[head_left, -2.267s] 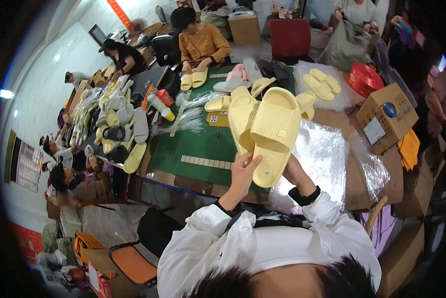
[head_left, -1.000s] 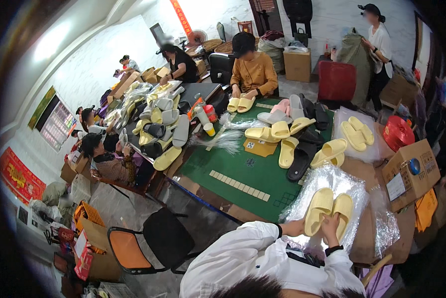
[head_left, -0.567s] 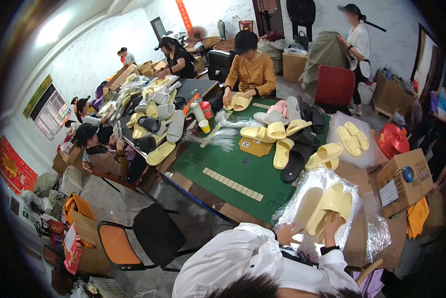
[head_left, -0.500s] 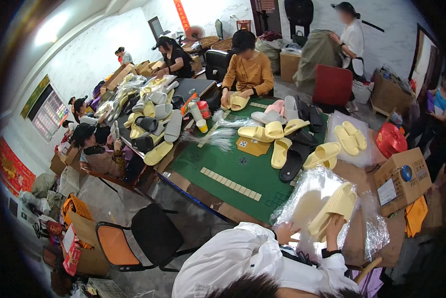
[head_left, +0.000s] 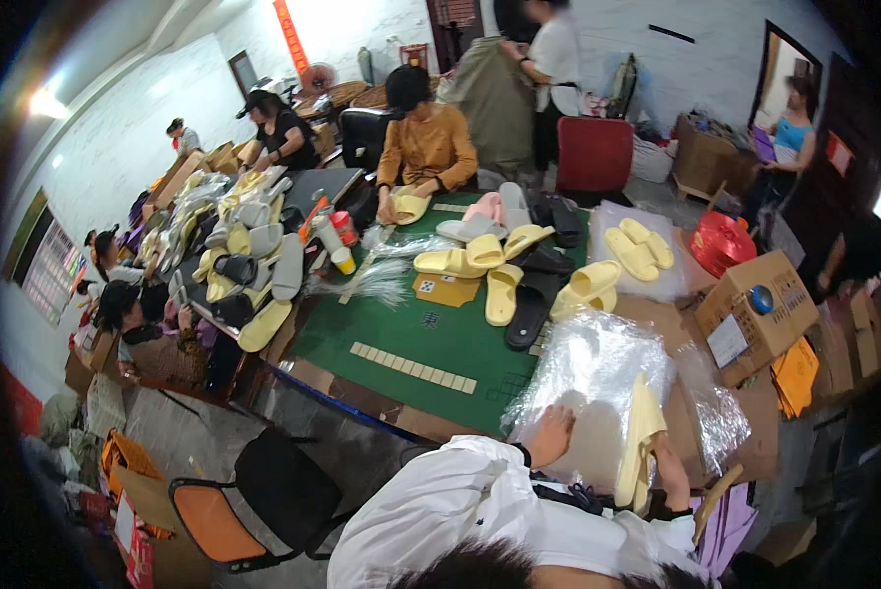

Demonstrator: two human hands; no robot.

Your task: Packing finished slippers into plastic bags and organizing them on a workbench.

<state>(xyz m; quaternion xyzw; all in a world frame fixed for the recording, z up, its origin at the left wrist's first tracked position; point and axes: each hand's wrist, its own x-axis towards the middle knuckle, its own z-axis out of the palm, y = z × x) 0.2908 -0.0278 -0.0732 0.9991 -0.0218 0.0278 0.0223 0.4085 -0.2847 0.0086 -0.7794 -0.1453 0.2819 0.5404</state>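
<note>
My right hand [head_left: 670, 469] grips a pale yellow pair of slippers [head_left: 641, 437], turned edge-on and upright above the near edge of the table. How the two slippers lie together is partly hidden. Flat on a stack of clear plastic bags [head_left: 598, 368], my left hand [head_left: 550, 439] has its fingers stretched out, with nothing held. Just beyond the bags lie more yellow slippers [head_left: 586, 292] and a black slipper [head_left: 529, 316]. Another yellow pair [head_left: 639, 249] rests on a clear plastic sheet farther back.
The table has a green top [head_left: 401, 344] with a row of tiles [head_left: 411, 368]. A cardboard box [head_left: 755, 314] and red bag [head_left: 722, 245] stand right. Opposite, a person in orange [head_left: 426, 142] handles a yellow slipper. A chair [head_left: 264, 501] stands left; slippers cover another table.
My right hand has turned the slippers from a slant to edge-on and lowered them toward me. My left hand has spread out over the bags. The view has swung right.
</note>
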